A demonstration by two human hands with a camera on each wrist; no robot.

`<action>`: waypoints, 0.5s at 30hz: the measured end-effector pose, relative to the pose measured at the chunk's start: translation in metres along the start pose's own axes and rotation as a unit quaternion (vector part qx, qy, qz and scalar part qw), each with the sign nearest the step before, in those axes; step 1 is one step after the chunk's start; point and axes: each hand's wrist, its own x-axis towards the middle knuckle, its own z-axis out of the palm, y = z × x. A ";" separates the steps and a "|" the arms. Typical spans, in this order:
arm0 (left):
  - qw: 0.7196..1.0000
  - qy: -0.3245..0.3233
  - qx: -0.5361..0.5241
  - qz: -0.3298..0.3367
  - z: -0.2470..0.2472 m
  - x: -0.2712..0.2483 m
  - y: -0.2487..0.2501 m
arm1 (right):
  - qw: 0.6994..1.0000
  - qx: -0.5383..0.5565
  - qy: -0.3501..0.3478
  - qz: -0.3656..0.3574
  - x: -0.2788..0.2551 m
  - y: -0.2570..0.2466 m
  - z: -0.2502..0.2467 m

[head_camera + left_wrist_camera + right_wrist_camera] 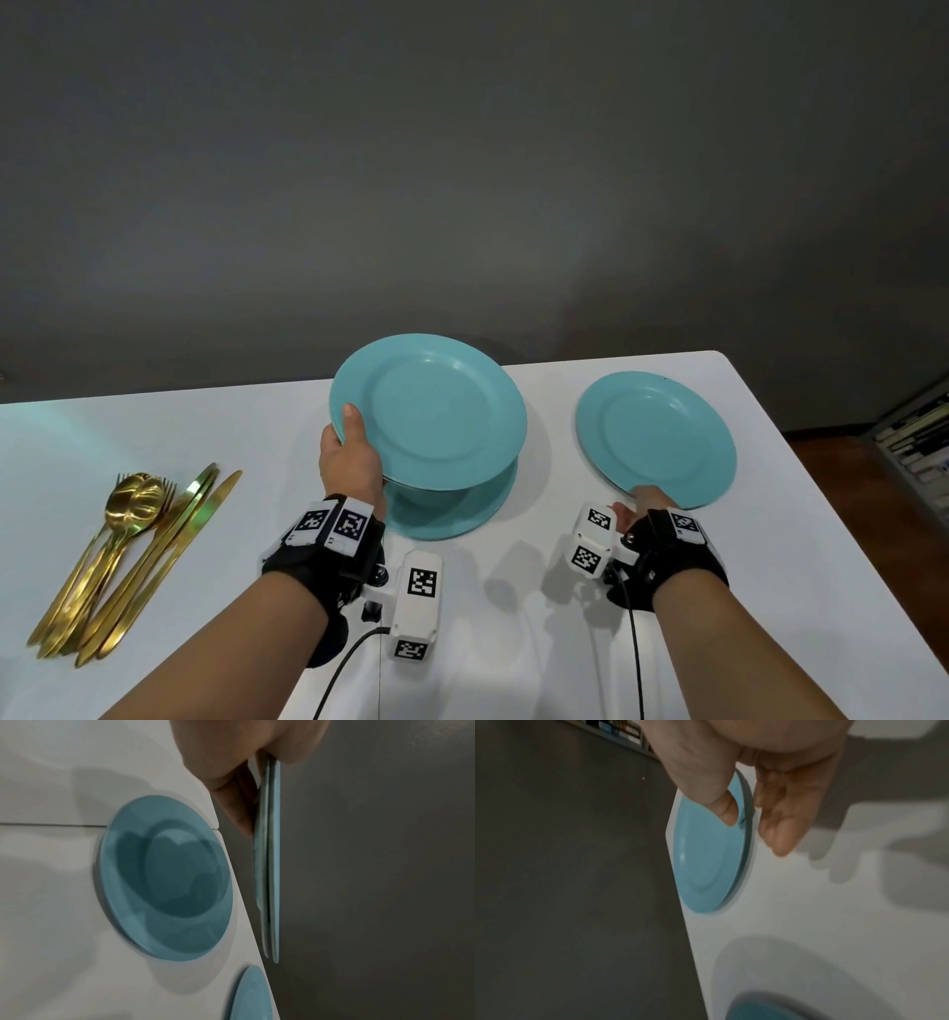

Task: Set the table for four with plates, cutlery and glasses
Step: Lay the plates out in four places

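Now, from the head view, my left hand (350, 459) grips two stacked teal plates (431, 408) by their rim, thumb on top, lifted above a third plate (462, 519) that lies on the white table (257, 437). My right hand (639, 509) pinches the near rim of a fourth plate (655, 439), I think to set it at its place. Gold cutlery (133, 555) waits at the left; glasses I do not see.

From the left wrist, the held plates (272, 862) show two edges, fingers curled under them.

From the right wrist, my thumb (727, 811) presses on the plate's rim (706, 862), which seems slightly tilted, while the other fingers (782, 821) lie beside its edge.
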 end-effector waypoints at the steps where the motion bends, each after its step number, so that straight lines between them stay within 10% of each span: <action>1: 1.000 0.000 0.002 0.001 -0.001 -0.002 0.000 | 1.000 0.000 0.007 -0.001 -0.005 0.003 0.005; 10: 0.998 -0.030 -0.016 -0.059 -0.041 -0.019 -0.022 | 0.967 -0.151 -0.167 -0.118 -0.080 0.054 0.052; 15: 0.994 -0.083 0.003 -0.066 -0.080 -0.039 -0.035 | 0.952 -0.232 -0.089 -0.178 -0.087 0.090 0.027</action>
